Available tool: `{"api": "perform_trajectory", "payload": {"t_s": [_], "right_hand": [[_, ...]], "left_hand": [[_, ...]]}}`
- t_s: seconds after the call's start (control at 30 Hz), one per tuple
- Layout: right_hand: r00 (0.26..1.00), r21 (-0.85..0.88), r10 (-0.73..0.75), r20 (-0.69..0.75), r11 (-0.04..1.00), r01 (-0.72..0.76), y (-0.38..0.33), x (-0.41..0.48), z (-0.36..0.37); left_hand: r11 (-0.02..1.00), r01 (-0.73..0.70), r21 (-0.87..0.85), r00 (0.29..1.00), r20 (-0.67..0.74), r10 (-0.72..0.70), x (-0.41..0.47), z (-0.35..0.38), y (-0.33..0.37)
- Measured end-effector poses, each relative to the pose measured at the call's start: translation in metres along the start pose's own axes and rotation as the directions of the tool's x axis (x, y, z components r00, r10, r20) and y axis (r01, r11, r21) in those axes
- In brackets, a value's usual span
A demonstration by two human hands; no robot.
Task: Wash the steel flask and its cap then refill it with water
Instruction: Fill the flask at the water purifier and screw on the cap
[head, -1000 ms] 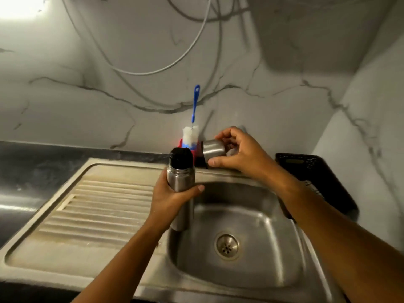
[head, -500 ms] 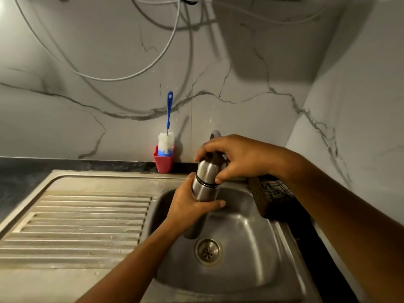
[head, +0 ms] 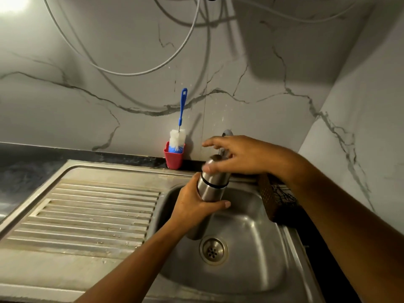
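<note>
head view: the left hand (head: 192, 206) grips the steel flask (head: 211, 191) round its middle and holds it over the sink (head: 262, 270) basin, base above the drain (head: 213, 251), so any drips should fall inside. the flask leans with its top toward the tap (head: 227, 133), probably so the other hand can work the top. the cap (head: 215, 173) sits on the flask, a dark seam ring just below it. the right hand (head: 242, 156) hovers over the cap with fingers stretched out and spread, thumb laid against the cap's side; it looks released rather than clamped, perhaps between turns. a bottle brush (head: 178, 138) stands in a red holder (head: 173, 159) at the wall, within reach and untouched. a second ago the cap was off, pinched in the right hand beside the flask's dark open neck; half a second ago those fingers were curled round the cap on the flask, and they have since opened. the left hand's hold is unchanged.
</note>
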State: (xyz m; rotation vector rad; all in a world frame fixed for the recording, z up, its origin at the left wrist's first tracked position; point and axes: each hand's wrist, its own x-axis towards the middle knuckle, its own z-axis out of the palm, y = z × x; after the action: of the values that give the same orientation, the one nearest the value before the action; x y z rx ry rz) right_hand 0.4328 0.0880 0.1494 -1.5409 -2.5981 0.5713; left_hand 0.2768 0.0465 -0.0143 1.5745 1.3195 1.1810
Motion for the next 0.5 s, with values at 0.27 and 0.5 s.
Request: {"api": "perform_trajectory", "payload": {"t_s": [0.27, 0.5], "right_hand": [[0.999, 0.015, -0.049, -0.009, 0.999, 0.049, 0.003, -0.004, 0.004], [0.991, -0.215, 0.029, -0.128, 0.975, -0.056, 0.015, 0.005, 0.028]], "left_hand": [[0.999, 0.026, 0.034, 1.0, 0.002, -0.026, -0.001, 0.0, -0.006], [1.0, 0.023, 0.009, 0.999, 0.04, -0.023, -0.003, 0.009, -0.005]]}}
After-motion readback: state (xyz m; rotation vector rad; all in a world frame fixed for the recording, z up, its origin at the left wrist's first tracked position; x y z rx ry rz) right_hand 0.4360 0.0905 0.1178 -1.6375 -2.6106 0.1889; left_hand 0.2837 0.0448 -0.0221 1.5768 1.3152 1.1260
